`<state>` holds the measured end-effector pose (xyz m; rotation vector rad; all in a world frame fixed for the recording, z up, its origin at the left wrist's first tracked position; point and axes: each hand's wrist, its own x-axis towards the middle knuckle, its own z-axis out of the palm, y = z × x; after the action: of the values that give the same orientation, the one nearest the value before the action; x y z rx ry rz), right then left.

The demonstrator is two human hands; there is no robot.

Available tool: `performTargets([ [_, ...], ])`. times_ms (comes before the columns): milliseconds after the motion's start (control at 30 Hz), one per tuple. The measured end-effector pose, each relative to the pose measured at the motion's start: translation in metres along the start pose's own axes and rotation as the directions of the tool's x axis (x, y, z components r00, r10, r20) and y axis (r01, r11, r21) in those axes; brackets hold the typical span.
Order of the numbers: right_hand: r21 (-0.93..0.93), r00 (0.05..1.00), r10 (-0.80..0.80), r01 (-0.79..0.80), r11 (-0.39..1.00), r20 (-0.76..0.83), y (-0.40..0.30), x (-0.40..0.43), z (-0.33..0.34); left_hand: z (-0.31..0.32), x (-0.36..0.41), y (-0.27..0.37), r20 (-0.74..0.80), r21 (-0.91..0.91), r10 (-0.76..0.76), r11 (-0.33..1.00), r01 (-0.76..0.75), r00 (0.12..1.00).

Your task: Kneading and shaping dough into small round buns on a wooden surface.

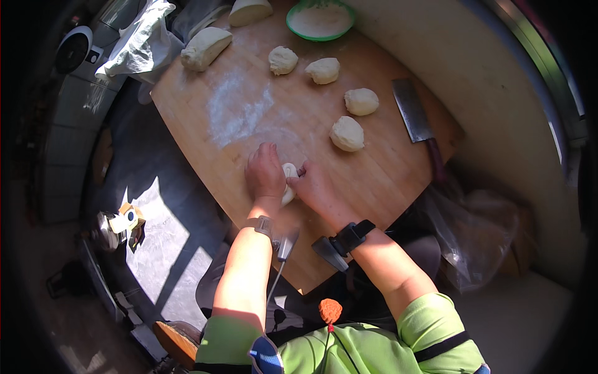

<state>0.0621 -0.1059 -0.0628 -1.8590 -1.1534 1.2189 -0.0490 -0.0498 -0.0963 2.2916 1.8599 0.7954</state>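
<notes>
Between my hands, on the wooden board (373, 168), lies a small piece of white dough (290, 170) that looks folded, with a crease along its top. My left hand (265, 172) presses against its left side, fingers together and the thumb hidden. From the right, the thumb and bent fingers of my right hand (317, 187) pinch the dough's edge. Several rough lumps of dough rest beyond my hands: one lump (347, 133) just up and right, another lump (361, 101) above it, then a lump (323, 71) and a lump (283, 60) farther back.
A cleaver (412, 111) lies near the board's right edge. At the far side are a green bowl (320, 21) of flour, a large dough block (206, 48) and a second block (250, 11). Flour (238, 108) dusts the board. A plastic bag (472, 233) sits at right, below the wall.
</notes>
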Motion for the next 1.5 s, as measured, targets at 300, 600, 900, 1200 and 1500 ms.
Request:
performTargets([
  [300,-0.066,0.811,-0.585,0.583,0.810,-0.011,0.014,-0.060,-0.004,-0.021,-0.060,0.010,0.261,-0.627,-0.461,0.587,0.512,0.848],
  [600,0.178,0.994,0.011,0.008,0.984,-0.106,0.024,-0.044,-0.013,-0.001,-0.022,0.018,0.048,0.021,0.133,0.991,-0.134,0.990],
  [900,0.097,0.987,-0.105,0.118,0.988,-0.125,0.005,0.000,-0.008,-0.001,0.008,0.010,0.269,-0.386,-0.286,0.843,0.374,0.920],
  [1200,0.162,0.937,-0.317,0.339,0.927,-0.145,0.041,-0.051,0.001,-0.020,-0.043,0.027,-0.023,-0.208,0.165,0.964,-0.166,0.986],
  [1500,0.252,0.992,0.083,-0.056,0.966,-0.097,0.040,-0.008,-0.004,0.012,0.014,0.024,0.029,-0.019,0.194,0.981,-0.193,0.981],
])
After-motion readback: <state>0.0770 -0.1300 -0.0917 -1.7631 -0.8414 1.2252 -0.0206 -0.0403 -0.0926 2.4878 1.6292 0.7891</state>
